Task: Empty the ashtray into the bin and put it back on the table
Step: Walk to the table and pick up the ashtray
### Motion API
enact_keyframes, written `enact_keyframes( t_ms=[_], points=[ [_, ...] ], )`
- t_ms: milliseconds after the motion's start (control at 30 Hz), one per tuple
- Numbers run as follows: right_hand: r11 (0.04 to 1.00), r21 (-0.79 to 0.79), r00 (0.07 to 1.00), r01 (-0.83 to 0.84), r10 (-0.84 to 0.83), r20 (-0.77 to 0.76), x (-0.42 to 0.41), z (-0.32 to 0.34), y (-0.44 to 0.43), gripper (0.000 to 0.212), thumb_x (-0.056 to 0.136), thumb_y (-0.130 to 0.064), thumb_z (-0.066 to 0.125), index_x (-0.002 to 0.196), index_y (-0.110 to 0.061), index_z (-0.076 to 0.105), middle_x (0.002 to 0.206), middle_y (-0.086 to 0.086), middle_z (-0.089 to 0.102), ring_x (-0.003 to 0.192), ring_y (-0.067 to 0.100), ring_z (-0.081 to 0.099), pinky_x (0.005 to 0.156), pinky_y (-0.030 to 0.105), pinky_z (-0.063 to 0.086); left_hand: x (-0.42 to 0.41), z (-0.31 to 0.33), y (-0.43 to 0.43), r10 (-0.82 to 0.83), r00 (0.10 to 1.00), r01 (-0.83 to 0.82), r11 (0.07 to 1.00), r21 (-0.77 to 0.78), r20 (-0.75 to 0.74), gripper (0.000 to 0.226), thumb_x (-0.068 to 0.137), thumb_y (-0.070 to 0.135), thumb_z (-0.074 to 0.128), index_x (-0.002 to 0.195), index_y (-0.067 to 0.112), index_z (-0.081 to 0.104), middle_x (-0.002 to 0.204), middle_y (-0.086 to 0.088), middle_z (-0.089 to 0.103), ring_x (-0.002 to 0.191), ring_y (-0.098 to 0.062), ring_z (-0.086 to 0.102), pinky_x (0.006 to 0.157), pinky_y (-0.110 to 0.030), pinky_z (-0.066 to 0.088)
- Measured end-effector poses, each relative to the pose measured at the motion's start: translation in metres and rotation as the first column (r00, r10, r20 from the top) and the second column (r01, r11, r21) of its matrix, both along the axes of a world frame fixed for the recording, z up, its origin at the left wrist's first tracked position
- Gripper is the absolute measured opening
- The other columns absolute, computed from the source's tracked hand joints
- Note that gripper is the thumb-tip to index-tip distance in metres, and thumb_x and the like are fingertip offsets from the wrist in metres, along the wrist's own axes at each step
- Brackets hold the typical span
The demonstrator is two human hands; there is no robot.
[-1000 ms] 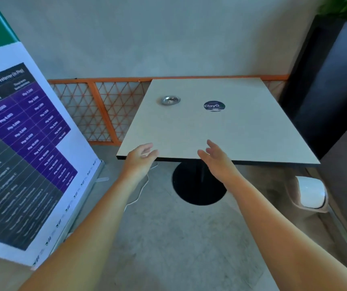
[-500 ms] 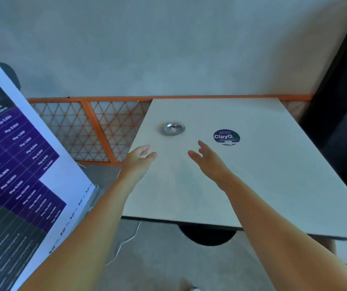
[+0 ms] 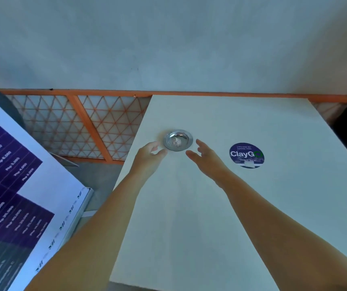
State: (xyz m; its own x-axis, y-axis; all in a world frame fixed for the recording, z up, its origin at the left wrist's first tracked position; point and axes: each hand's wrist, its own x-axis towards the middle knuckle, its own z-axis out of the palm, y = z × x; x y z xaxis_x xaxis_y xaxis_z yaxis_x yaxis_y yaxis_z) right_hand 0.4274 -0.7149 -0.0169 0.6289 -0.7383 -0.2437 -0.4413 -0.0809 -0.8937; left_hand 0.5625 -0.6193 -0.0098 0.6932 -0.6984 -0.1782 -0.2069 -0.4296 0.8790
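We see the fingers (image 3: 157, 147) of the left hand (image 3: 147, 159) spread and slightly curled, their tips just beside the left rim of the ashtray (image 3: 178, 140); we cannot tell whether they touch it. The fingers (image 3: 202, 144) of the right hand (image 3: 207, 159) are spread and extended, close to the right rim, with nothing pinched. The ashtray, a small round metal dish, sits flat on the desk (image 3: 221, 206) between the two hands, toward the far left part of the top. We note some pale content in its bowl, too blurred to identify. A round blue sticker (image 3: 246, 155) lies on the desk to the right of the right hand. An orange lattice fence (image 3: 88, 127) runs behind the desk, and a printed banner (image 3: 11, 196) stands at the left.
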Motion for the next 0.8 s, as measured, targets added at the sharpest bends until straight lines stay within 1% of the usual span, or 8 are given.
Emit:
enact_keyframes(
  t_ms=[167, 333, 433, 500, 600, 700, 733, 800],
  points=[
    [0.998, 0.027, 0.997, 0.065, -0.063, -0.042, 0.032, -0.025, -0.033, 0.063, 0.09, -0.033, 0.049, 0.144, -0.02, 0.021, 0.151, 0.007, 0.032, 0.137, 0.023, 0.032, 0.105, 0.033, 0.032, 0.033, -0.024, -0.047, -0.055, 0.998, 0.055, 0.998, 0.038, 0.007, 0.046, 0.084, 0.029, 0.057, 0.128, 0.017, 0.05, 0.139, -0.006, 0.05, 0.125, -0.018, 0.047, 0.089, -0.024, 0.034],
    [0.989, 0.025, 0.984, 0.147, -0.143, -0.108, 0.06, -0.05, -0.066, 0.06, 0.09, -0.027, 0.052, 0.142, -0.016, 0.026, 0.146, 0.011, 0.039, 0.129, 0.026, 0.041, 0.102, 0.035, 0.037, 0.062, -0.048, -0.085, -0.052, 0.998, 0.053, 0.996, 0.069, -0.018, 0.047, 0.085, 0.027, 0.056, 0.129, 0.014, 0.049, 0.138, -0.008, 0.05, 0.12, -0.021, 0.049, 0.083, -0.025, 0.035],
    [0.982, 0.029, 0.973, 0.188, -0.182, -0.142, 0.074, -0.065, -0.08, 0.057, 0.089, -0.023, 0.052, 0.141, -0.014, 0.028, 0.141, 0.015, 0.042, 0.124, 0.027, 0.045, 0.098, 0.033, 0.039, 0.077, -0.064, -0.1, -0.039, 0.999, 0.04, 0.993, 0.108, -0.016, 0.048, 0.084, 0.028, 0.057, 0.129, 0.011, 0.048, 0.136, -0.009, 0.051, 0.119, -0.024, 0.051, 0.088, -0.03, 0.042],
    [0.976, 0.042, 0.966, 0.213, -0.204, -0.157, 0.082, -0.076, -0.088, 0.056, 0.09, -0.022, 0.051, 0.141, -0.015, 0.028, 0.141, 0.016, 0.041, 0.124, 0.027, 0.046, 0.093, 0.031, 0.04, 0.084, -0.075, -0.107, -0.03, 0.999, 0.032, 0.989, 0.143, -0.017, 0.05, 0.084, 0.027, 0.056, 0.13, 0.009, 0.046, 0.136, -0.01, 0.051, 0.119, -0.026, 0.051, 0.092, -0.032, 0.042],
    [0.965, 0.051, 0.954, 0.256, -0.244, -0.173, 0.092, -0.09, -0.098, 0.054, 0.09, -0.021, 0.048, 0.141, -0.015, 0.028, 0.142, 0.015, 0.039, 0.124, 0.027, 0.045, 0.083, 0.029, 0.037, 0.094, -0.092, -0.115, -0.027, 0.998, 0.034, 0.986, 0.163, -0.048, 0.052, 0.085, 0.028, 0.056, 0.131, 0.008, 0.044, 0.137, -0.011, 0.05, 0.118, -0.026, 0.05, 0.087, -0.029, 0.04],
    [0.954, 0.069, 0.942, 0.293, -0.275, -0.193, 0.1, -0.102, -0.106, 0.054, 0.091, -0.018, 0.046, 0.141, -0.014, 0.027, 0.144, 0.015, 0.037, 0.123, 0.029, 0.046, 0.081, 0.03, 0.039, 0.102, -0.105, -0.122, -0.01, 0.999, 0.019, 0.986, 0.168, -0.053, 0.052, 0.085, 0.03, 0.056, 0.13, 0.006, 0.044, 0.133, -0.012, 0.051, 0.106, -0.023, 0.051, 0.084, -0.028, 0.038],
    [0.95, 0.071, 0.938, 0.305, -0.287, -0.196, 0.103, -0.106, -0.108, 0.054, 0.091, -0.017, 0.045, 0.141, -0.013, 0.027, 0.144, 0.014, 0.037, 0.123, 0.029, 0.046, 0.081, 0.03, 0.039, 0.105, -0.109, -0.125, -0.002, 0.998, 0.012, 0.985, 0.171, -0.06, 0.052, 0.085, 0.029, 0.056, 0.13, 0.005, 0.043, 0.133, -0.012, 0.051, 0.106, -0.023, 0.052, 0.086, -0.029, 0.041],
    [0.939, 0.079, 0.928, 0.336, -0.316, -0.197, 0.108, -0.111, -0.114, 0.054, 0.091, -0.015, 0.043, 0.142, -0.012, 0.026, 0.142, 0.014, 0.039, 0.121, 0.03, 0.048, 0.08, 0.03, 0.04, 0.111, -0.116, -0.131, 0.018, 0.996, 0.0, 0.983, 0.186, -0.09, 0.053, 0.087, 0.022, 0.053, 0.135, 0.005, 0.038, 0.135, -0.014, 0.048, 0.115, -0.029, 0.052, 0.098, -0.037, 0.045]
  ],
)
